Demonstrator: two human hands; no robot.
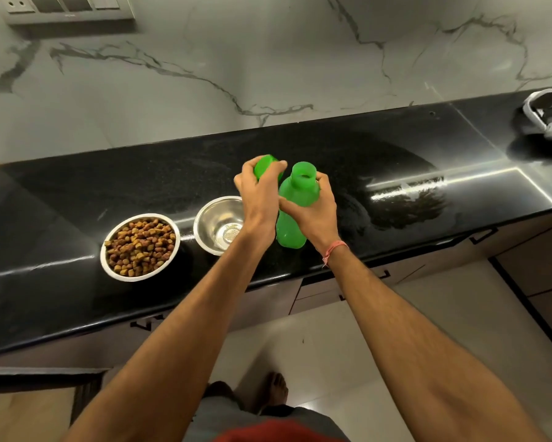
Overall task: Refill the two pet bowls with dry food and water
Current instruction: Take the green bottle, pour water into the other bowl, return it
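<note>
While the left hand (258, 189) curls its fingers round the green cap (266, 164), held just above and left of the bottle mouth, the right hand (313, 212) wraps thumb and fingers about the shoulder of the green bottle (292, 215) at the centre of the frame. This 1 bottle stands with its base on the black granite counter (348, 148), its long axis near upright, open neck tipped slightly toward the upper right. Left of it sit 2 steel bowls: 1 empty bowl (215, 226) just beside the bottle, partly behind the left wrist, and 1 bowl of brown kibble (140, 247) farther left. White marble wall (236, 59) with grey veins fills the upper frame; pale floor tiles (325, 339) and cabinet fronts lie below the counter edge.
</note>
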